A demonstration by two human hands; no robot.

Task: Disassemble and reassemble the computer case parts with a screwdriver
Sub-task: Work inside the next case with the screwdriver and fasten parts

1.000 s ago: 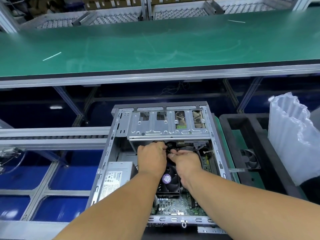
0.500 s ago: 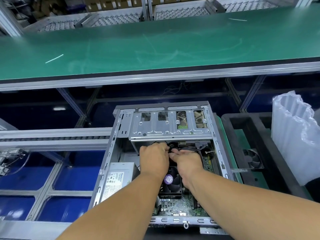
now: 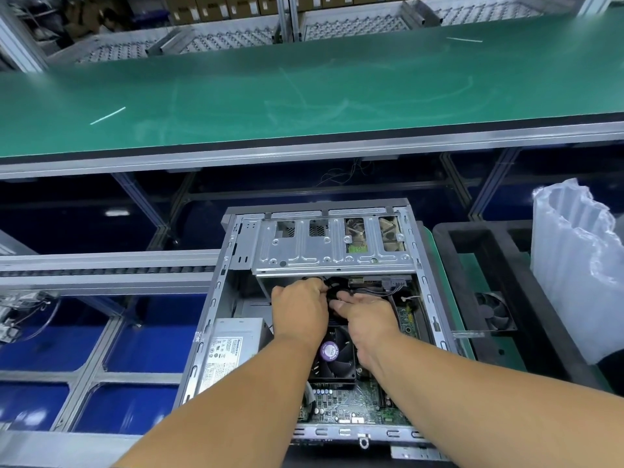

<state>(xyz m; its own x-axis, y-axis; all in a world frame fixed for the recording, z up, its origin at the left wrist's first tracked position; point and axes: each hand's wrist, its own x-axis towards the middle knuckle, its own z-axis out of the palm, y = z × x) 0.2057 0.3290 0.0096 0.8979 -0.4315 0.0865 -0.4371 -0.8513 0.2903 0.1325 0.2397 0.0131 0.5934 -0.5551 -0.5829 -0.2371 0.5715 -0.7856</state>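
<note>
Far left, a tangle of wires and small parts [image 3: 13,319] is lying beside the blue-floored frame, well apart from the work. Moving right, the open computer case [image 3: 216,298] is lying on its side at the near middle of the scene, below the long green tabletop [image 3: 304,92], with its power supply [image 3: 233,349] sitting in the near left corner and the drive cage [image 3: 334,244] spanning the far end. The left hand [image 3: 299,312] is reaching in just under that cage, its grip curled over a bundle of black cables [image 3: 334,288], though exactly what the fingers are pinching is hidden. Just beside it the right hand [image 3: 366,314] is lying flatter, fingers fairly straight and touching the same bundle (whether it is grasping anything I cannot tell). Nearer than both hands, the cooler fan [image 3: 334,356] is sitting on the motherboard [image 3: 351,400]. No screwdriver is showing. The cables are probably soft and light, so they should be held by the plug body, not the wire, since the connectors and board pins would likely be fragile; the steel case edges are looking stiff and possibly sharp. Further right, a black foam tray [image 3: 526,319] is holding a loose fan [image 3: 493,309], and a clear air-cushion bag [image 3: 577,265] is standing at the far right.
</note>
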